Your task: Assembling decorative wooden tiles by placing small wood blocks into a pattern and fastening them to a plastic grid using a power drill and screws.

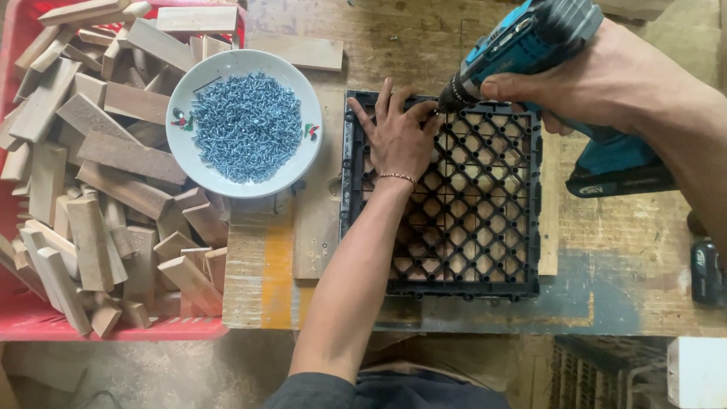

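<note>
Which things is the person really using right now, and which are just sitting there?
In use:
left hand flat on the black plastic grid
right hand holding the blue drill

Sitting there:
white bowl of screws
red crate of wood blocks
spare battery

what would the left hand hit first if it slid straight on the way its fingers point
Likely the top rim of the black plastic grid tile under the left hand, then bare wooden workbench; depth is unclear.

I see a teal and black drill [530, 45], black lattice grid [485, 220], white bowl [189, 151], silver-blue screws [246, 125], red crate [113, 329].
</note>
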